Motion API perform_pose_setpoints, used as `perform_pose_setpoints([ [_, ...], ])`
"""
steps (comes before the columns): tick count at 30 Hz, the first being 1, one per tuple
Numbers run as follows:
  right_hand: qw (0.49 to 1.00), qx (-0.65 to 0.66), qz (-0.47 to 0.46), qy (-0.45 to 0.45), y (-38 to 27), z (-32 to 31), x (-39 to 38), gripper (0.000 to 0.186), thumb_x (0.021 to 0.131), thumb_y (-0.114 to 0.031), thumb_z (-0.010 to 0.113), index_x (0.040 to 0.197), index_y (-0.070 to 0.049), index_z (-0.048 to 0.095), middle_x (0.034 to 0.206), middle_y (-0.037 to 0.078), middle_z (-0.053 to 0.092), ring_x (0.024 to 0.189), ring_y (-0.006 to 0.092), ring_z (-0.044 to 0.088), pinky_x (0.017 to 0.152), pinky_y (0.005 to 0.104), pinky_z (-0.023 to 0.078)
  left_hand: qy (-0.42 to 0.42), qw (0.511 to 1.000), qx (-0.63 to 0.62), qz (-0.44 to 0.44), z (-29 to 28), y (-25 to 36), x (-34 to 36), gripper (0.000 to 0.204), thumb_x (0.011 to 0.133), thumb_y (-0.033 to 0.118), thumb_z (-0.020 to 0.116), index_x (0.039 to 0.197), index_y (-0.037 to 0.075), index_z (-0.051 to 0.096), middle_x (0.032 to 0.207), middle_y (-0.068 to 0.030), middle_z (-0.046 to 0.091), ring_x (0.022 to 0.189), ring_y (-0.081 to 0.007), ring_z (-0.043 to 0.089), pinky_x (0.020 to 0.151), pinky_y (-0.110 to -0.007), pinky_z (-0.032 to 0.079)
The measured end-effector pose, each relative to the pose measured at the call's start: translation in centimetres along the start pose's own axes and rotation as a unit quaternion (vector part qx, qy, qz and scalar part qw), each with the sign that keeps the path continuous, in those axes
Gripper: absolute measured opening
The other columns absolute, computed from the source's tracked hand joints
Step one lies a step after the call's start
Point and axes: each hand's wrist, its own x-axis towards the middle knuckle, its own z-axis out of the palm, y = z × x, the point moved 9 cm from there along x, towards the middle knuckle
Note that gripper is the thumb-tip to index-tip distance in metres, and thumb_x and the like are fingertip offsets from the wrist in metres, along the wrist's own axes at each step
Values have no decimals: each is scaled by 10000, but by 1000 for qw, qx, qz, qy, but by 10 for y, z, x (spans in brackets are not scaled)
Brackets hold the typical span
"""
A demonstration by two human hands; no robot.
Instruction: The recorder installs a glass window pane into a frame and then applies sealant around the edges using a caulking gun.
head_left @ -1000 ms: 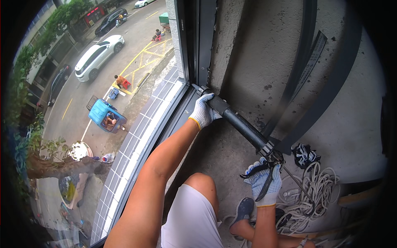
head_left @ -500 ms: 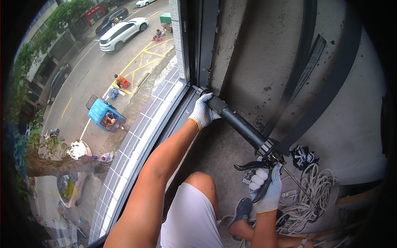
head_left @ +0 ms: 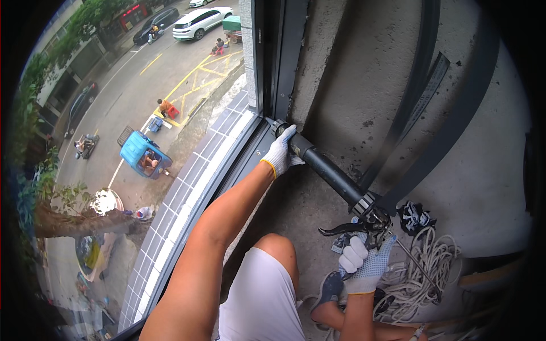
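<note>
A long black sealant gun [head_left: 330,176] lies diagonally, its front end at the bottom corner of the dark window frame [head_left: 266,68]. My gloved left hand [head_left: 281,152] is closed round the front of its barrel. At the rear end are a curved black trigger lever [head_left: 335,229], a metal mechanism and a thin rod pointing down to the right. My gloved right hand [head_left: 364,261] is closed on the handle just below the lever, fingers curled and thumb raised; part of the handle is hidden.
A rough concrete wall and dark curved strips [head_left: 466,125] stand right. A rope pile [head_left: 426,264] and black bag [head_left: 414,216] lie on the floor near my knees and foot. Beyond the tiled ledge [head_left: 193,176], far below left, are a street, vehicles and people.
My right hand has shifted slightly down along the handle, with the lever now above its curled fingers. Outside, the white car has moved up the street and a scooter has appeared.
</note>
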Motion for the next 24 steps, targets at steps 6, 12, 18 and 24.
perform_pose_setpoints([
  [6,985,-67,4,161,-12,-30,-10,465,1126,-284,438,1556,-106,436,849,45,528,615,142,425,529,296,375,84,989,107,50,-10,10,0,577,880,607,766,1152,126,599,923,-63,681,778,-222,727,622,-457,638],
  [12,982,-120,7,143,-22,-36,-7,466,1096,-184,482,1555,-112,442,988,81,618,679,161,537,521,279,430,130,977,160,59,-6,18,-4,515,870,615,769,1052,148,651,830,-27,683,639,-189,698,494,-371,586],
  [18,952,-260,-50,154,-39,-38,2,515,1041,-96,480,1550,-41,424,1372,236,623,1197,384,646,961,545,572,113,982,146,45,2,21,-3,497,885,639,746,1055,185,637,815,-4,672,630,-175,693,486,-398,563],
  [24,976,-176,-48,118,-33,-29,13,536,1017,-108,484,1547,-41,433,1429,272,573,1397,491,495,1199,674,343,120,978,166,43,2,21,-5,495,886,645,738,1072,197,639,829,-10,684,637,-180,697,494,-400,572],
])
